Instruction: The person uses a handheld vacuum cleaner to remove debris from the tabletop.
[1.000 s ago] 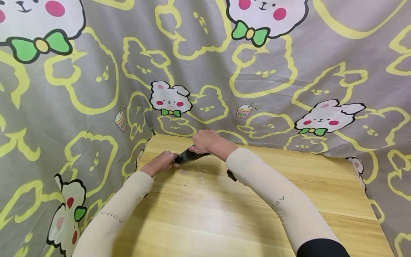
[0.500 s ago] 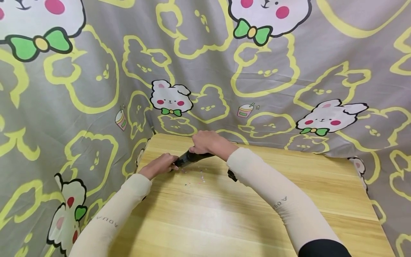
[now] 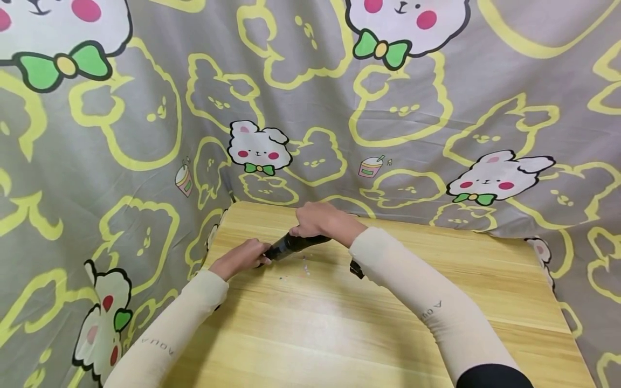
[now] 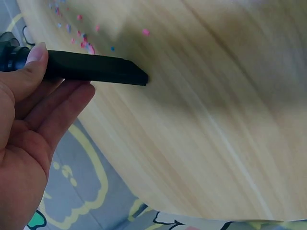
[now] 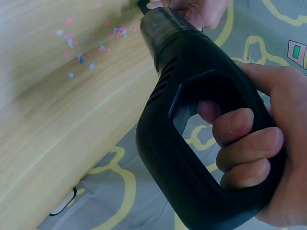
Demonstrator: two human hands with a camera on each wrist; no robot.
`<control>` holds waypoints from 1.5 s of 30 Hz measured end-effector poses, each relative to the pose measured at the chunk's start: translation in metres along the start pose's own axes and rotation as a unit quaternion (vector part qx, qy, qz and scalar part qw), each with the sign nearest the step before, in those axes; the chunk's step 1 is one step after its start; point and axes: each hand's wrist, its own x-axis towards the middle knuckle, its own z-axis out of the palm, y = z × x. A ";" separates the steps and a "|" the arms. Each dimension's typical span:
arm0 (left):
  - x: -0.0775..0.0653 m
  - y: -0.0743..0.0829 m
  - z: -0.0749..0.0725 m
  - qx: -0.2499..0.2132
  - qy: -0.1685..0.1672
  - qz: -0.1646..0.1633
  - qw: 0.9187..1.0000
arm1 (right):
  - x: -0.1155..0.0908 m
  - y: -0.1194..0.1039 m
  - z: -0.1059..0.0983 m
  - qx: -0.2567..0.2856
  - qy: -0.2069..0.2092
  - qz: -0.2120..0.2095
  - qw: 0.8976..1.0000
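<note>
A black handheld vacuum cleaner [image 3: 286,246] with a clear dust cup [image 5: 160,28] slants over the far left of the table. Four-finger wrap aside, my right hand [image 3: 322,221] grips its loop handle [image 5: 160,148], fingers curled through the opening. My left hand [image 3: 242,256] pinches the flat black nozzle [image 4: 96,66] near its base, thumb on top and fingers beneath. The nozzle's slanted tip lies close over the wood. Small pink, blue and white confetti bits [image 5: 69,21] lie scattered beside the vacuum, and a lone pink bit [image 4: 146,32] sits near the nozzle tip.
The wooden table [image 3: 310,334] has its far edge against a grey curtain [image 3: 412,97] with rabbit prints, which also runs along the left side. A small black object [image 3: 356,269] shows under the right forearm, at the sleeve's edge.
Both hands have shifted slightly toward me with the vacuum, the right hand also a little rightward. Fewer confetti bits show near the nozzle in the head view than a second ago.
</note>
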 end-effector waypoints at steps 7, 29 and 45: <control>-0.012 0.005 0.006 0.004 0.017 0.009 1.000 | -0.001 -0.006 0.000 0.002 -0.004 -0.006 1.000; -0.015 0.026 0.013 -0.064 0.013 0.002 0.998 | -0.019 -0.006 -0.003 -0.037 -0.011 -0.029 0.999; -0.009 0.039 0.021 -0.041 0.011 0.040 0.998 | -0.035 0.011 0.008 0.000 -0.016 -0.029 0.999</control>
